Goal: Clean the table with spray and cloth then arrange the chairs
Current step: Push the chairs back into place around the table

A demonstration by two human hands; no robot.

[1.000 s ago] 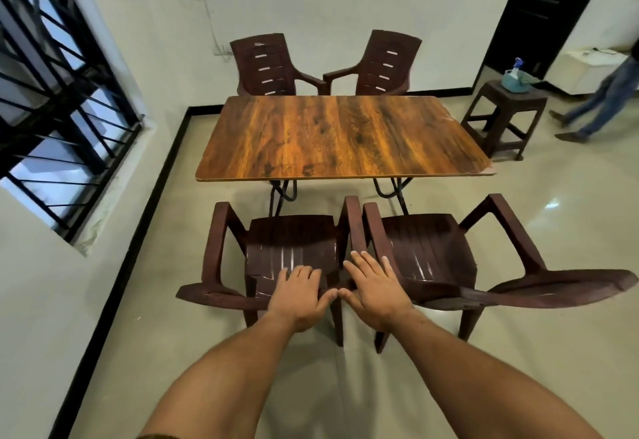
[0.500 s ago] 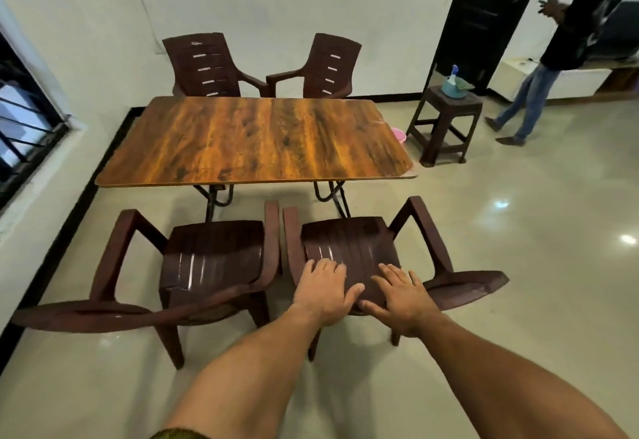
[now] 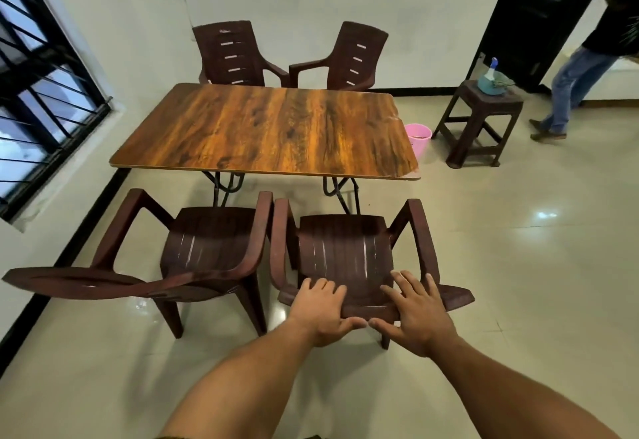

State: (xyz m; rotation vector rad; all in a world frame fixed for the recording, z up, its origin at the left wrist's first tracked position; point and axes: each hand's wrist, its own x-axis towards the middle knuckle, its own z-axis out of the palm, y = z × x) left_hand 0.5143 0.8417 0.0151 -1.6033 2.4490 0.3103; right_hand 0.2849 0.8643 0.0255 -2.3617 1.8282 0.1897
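Stage: since the spray bottle stands away on the stool, cleaning is judged finished and chair arranging is in hand.
Window: barred, in the left wall.
Left near chair: seat facing the table, no hand on it. Its inner armrest is just beside that of the neighbouring chair; contact cannot be confirmed.
Table: wood-grain top with nothing standing on it. Its long axis runs left to right across the view.
Far chairs: two, beyond the table against the back wall, angled towards one another.
Right near chair: the item being handled. It stands between the person and the table, front of seat near the table's near edge but not under it.
Left grip: fingers bent over the top rail of the right near chair's back, thumb on the near side, clasping the rail.
Right grip: fingers spread and nearly straight, laid on the same rail, thumb along its near edge; judged resting rather than clamped.
Governing relation: the chair lies directly ahead of both grips, one either side of the rail's middle, neither nearer. The table lies straight beyond, so a level forward push would seat the chair squarely. Uneven pressure risks swinging it into the left near chair.
Bucket: pink, on the floor at the table's right end.
Bystander: legs visible by the dark door, well apart from the work.
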